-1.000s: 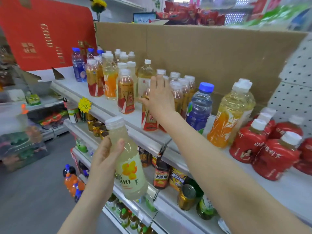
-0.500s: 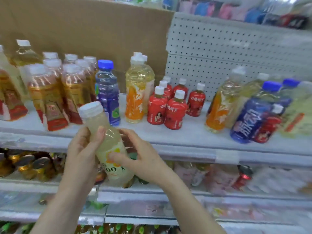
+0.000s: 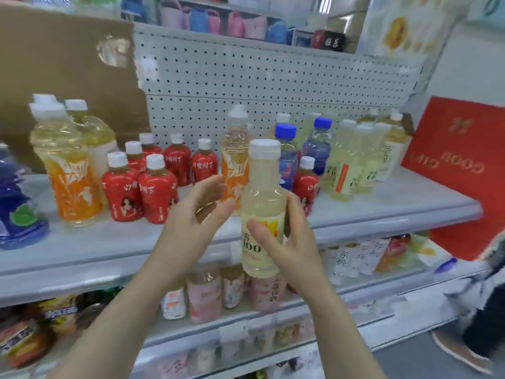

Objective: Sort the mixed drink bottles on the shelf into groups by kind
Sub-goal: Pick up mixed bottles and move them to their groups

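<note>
- The right hand (image 3: 287, 242) holds the pale cloudy bottle (image 3: 263, 192) upright, in the air just before the front edge of the shelf (image 3: 396, 206). The thumb lies across the label and the fingers curl round the far side. This grip sits low on the body, so the white cap and shoulder are free and the label faces the person, probably for reading the kind.
- The left hand (image 3: 195, 214) is just beside the bottle, its grip wide: fingers spread, loosely bent, holding nothing. It looks clear of the bottle.
- Matching pale bottles (image 3: 352, 170) stand grouped toward the shelf's right end, so that is the likely destination. Bare shelf lies in front of them, near the front edge.
- The sorting looks unfinished:
  - The small red bottles (image 3: 153, 187) cluster left of the middle, yet one stray red bottle (image 3: 307, 181) stands among the blue-capped bottles (image 3: 317, 143).
  - Two orange-labelled bottles (image 3: 68, 170) stand toward the left end, apart from a lone orange-labelled bottle (image 3: 235, 160) directly behind the hands.
</note>
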